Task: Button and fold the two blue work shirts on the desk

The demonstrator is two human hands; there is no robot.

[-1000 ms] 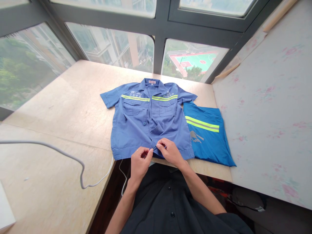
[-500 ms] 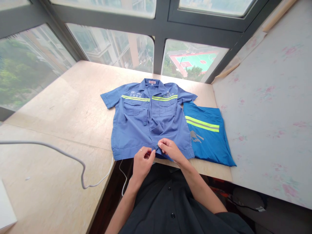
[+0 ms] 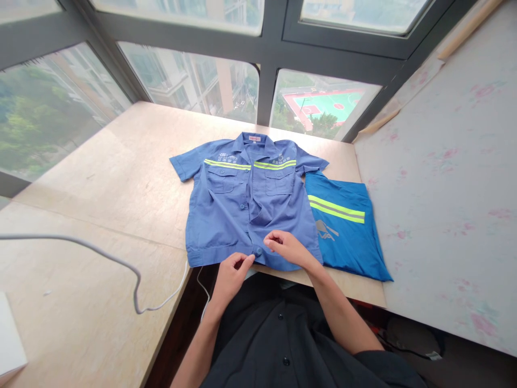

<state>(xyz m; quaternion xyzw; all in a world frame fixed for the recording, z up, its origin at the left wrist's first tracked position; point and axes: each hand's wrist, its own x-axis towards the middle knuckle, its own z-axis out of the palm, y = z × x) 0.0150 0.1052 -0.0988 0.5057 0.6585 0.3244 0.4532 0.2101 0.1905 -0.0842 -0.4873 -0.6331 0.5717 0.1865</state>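
A blue short-sleeved work shirt (image 3: 218,215) lies face up, collar away from me, with yellow-green reflective stripes and chest pockets. A round button (image 3: 259,251) shows at the middle of its bottom hem. My left hand (image 3: 233,275) pinches the hem edge just left of that button, thumb and forefinger together. My right hand (image 3: 287,248) is just right of the button, over the lower front, fingers curled in and nothing visible in them. Its fingertips are apart from the button. Higher on the front placket sits another button (image 3: 243,207).
A folded brighter blue garment (image 3: 347,242) with a reflective stripe lies at the right, partly under the shirt. A grey cable (image 3: 100,250) crosses the table (image 3: 92,199) at left. A white box corner (image 3: 10,339) stands at lower left. Windows and a papered wall (image 3: 444,215) border the table.
My right hand has let go of the hem at the button and drawn slightly right. The button now shows uncovered. My left hand stays at the hem, slightly lower.
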